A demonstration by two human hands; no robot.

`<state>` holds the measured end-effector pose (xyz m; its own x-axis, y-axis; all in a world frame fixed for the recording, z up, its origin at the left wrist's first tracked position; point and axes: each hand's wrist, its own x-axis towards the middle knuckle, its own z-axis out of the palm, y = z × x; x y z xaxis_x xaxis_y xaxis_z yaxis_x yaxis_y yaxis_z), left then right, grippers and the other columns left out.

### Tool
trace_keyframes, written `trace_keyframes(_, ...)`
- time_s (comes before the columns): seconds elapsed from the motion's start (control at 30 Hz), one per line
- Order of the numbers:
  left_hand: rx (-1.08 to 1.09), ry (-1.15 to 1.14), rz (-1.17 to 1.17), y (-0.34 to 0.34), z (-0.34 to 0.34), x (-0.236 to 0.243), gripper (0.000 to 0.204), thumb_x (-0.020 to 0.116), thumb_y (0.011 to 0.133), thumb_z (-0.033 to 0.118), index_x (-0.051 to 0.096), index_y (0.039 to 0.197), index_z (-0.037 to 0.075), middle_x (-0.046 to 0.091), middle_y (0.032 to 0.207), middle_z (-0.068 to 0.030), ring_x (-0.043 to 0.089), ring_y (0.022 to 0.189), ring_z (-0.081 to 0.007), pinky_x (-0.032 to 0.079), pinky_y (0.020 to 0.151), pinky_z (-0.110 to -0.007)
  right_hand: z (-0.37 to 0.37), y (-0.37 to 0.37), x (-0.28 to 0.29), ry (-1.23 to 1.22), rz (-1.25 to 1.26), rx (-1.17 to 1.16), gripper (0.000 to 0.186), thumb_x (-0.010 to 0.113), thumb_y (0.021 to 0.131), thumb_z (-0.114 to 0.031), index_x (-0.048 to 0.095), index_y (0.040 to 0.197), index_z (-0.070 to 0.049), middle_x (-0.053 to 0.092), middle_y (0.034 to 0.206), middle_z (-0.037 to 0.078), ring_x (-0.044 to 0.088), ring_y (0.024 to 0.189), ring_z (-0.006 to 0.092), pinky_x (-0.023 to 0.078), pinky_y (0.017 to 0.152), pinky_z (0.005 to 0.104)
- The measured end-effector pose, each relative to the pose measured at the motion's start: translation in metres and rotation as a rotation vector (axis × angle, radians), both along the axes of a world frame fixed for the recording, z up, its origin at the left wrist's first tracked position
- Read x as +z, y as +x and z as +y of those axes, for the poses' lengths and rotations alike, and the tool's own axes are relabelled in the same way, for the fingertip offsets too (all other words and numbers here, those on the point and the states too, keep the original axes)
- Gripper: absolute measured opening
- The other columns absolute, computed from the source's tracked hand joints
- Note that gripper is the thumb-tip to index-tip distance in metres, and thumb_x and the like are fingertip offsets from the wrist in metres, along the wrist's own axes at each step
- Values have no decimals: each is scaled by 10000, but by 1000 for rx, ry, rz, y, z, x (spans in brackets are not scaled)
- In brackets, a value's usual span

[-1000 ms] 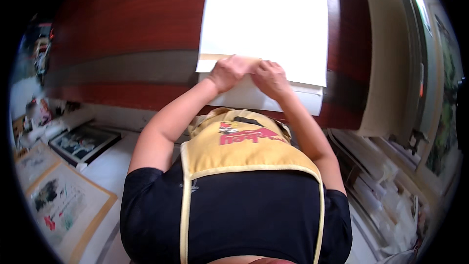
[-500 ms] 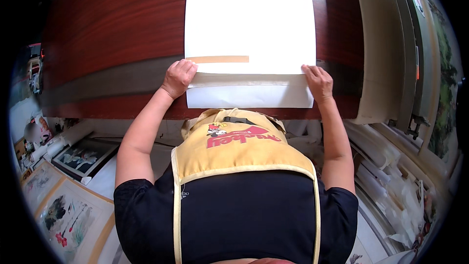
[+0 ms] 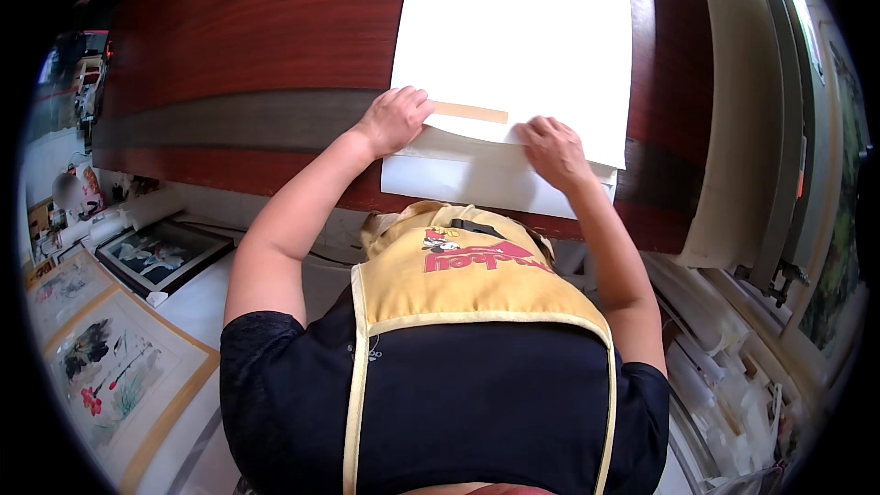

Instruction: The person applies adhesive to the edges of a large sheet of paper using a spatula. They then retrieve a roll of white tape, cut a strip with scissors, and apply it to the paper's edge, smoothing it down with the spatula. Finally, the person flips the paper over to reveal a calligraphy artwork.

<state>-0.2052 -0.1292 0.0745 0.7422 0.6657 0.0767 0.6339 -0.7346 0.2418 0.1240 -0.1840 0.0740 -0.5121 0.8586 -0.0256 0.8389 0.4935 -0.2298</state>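
Note:
A large white paper sheet [image 3: 518,27] runs away from me over the dark red table. Near its close edge lies a flat tan strip [image 3: 472,113], its left end reaching my left hand [image 3: 396,121]. That hand is closed on the sheet's near edge at the left. My right hand [image 3: 555,148] has its fingers closed on the same edge, right of the strip's end. Between the hands the edge bows slightly. Under it, toward me, another white sheet [image 3: 458,174] shows, with a beige band between the two; the thumbs are mostly hidden.
The red wooden table [image 3: 247,27] has a dark grey band [image 3: 238,124] across it. A long grey metal rail [image 3: 788,119] stands at the right. Below left are a framed picture [image 3: 160,257] and flower paintings [image 3: 110,367]; paper rolls [image 3: 706,312] lie below right.
My right hand has moved inward from the sheet's right corner along its near edge. My left hand has shifted in from the left corner, over the strip's left end. The view has turned slightly.

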Motion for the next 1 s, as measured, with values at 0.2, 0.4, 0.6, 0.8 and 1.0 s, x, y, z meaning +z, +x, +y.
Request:
trace_keyframes(0.2,118,-268,45,6,20,4,201,715,844,189,559,908,79,601,946,-83,622,975,-287,523,835,-434,47,-74,20,-332,80,-242,249,737,861,-330,708,967,-107,683,996,69,674,953,259,543,829,386)
trace_keyframes(0.4,256,-382,62,-6,26,2,215,710,879,250,580,921,84,625,967,-80,629,980,-300,524,823,-444,71,-72,11,-560,84,-369,294,783,816,-394,757,915,-118,747,872,80,706,868,260,547,772,381)
trace_keyframes(0.6,375,-374,-12,-21,23,-7,216,712,882,244,580,909,74,630,955,-98,624,960,-316,508,825,-446,76,-74,8,-586,65,-376,299,790,800,-398,756,902,-120,741,843,81,705,842,255,547,763,382)
trace_keyframes(0.8,483,-144,-85,-22,9,-15,183,695,886,191,567,936,70,579,991,-101,575,977,-311,476,866,-430,76,-77,8,-597,57,-395,295,792,790,-397,753,885,-121,741,835,79,706,832,254,550,760,378)
trace_keyframes(1.0,58,114,-140,23,-54,-9,509,681,889,280,580,1350,89,579,1273,-69,530,1216,-244,404,1062,-409,76,-78,10,-593,65,-395,294,792,781,-389,750,888,-118,741,833,85,709,842,266,551,767,384)
